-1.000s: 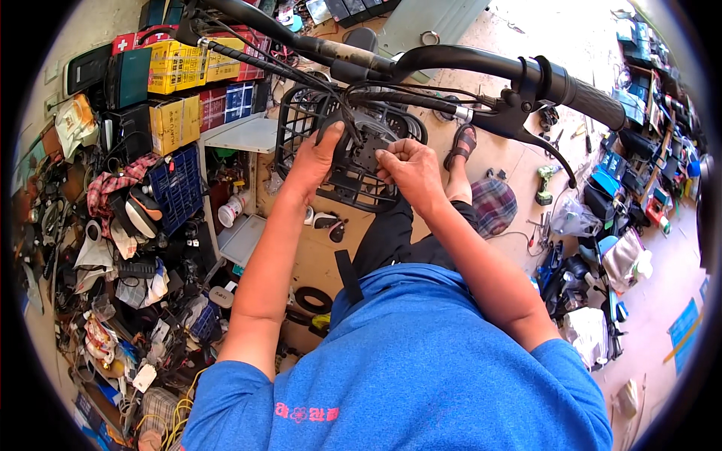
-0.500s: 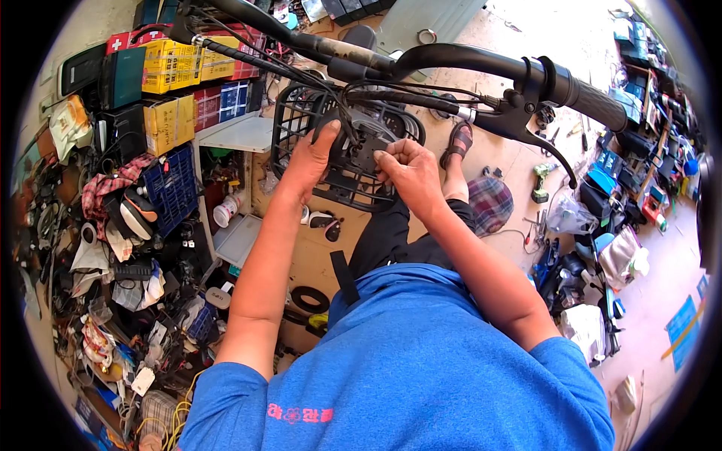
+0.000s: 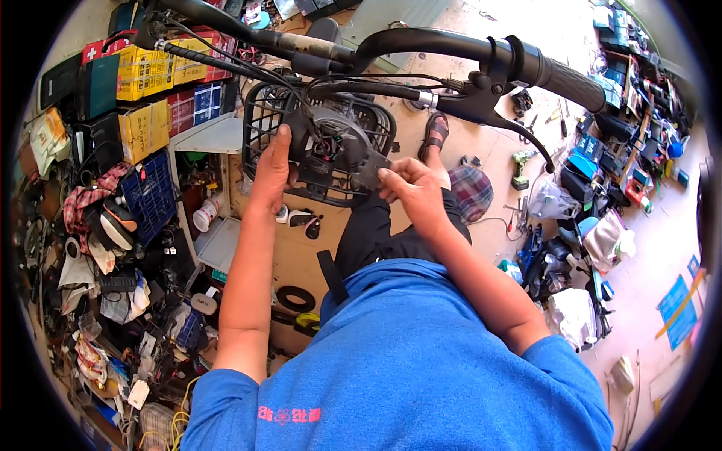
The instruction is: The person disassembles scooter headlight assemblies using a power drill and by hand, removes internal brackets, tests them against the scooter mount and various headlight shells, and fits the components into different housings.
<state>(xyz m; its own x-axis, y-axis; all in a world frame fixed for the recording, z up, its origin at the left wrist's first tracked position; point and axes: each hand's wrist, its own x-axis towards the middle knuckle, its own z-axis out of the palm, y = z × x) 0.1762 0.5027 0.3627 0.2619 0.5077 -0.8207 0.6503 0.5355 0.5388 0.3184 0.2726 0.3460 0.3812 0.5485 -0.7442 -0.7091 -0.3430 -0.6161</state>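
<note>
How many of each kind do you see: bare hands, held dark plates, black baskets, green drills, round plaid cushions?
Bare hands: 2 (left hand, right hand)
Dark plate: 1
Black basket: 1
Green drill: 1
Plaid cushion: 1
Total: 6

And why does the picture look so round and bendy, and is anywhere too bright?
In the head view, a fisheye lens leaves black corners and bends straight edges toward the rim; also in the head view, the floor near the top is washed out nearly white, while the little wires below the handlebar are too small to tell apart.
</note>
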